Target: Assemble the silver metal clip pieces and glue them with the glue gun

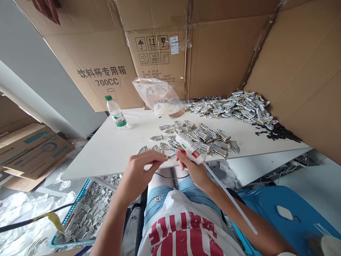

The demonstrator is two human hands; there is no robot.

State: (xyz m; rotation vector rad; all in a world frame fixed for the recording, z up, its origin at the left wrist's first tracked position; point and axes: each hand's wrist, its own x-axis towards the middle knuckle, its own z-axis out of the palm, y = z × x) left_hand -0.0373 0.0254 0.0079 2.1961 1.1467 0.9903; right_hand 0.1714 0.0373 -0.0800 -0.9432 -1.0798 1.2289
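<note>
My right hand point(190, 165) is wrapped round a white hot glue gun point(186, 145) with an orange trigger. Its nozzle points up and left over the table, and a long translucent glue stick point(230, 197) sticks out of its back. Left of the gun, my left hand point(145, 167) has thumb and fingers pinched together at the table's front edge. What lies between those fingertips is too small to make out. Just beyond them are silvery boat-shaped metal pieces point(167, 152), part of a loose pile point(205, 137) that spreads to the right.
A bigger heap of such pieces point(234, 106) and black strips point(283, 133) lie at the back right. A green-capped bottle point(117, 115) and a clear plastic bag point(160, 94) stand before the cardboard wall point(221, 60). Below left is a blue basket point(71, 206) of pieces.
</note>
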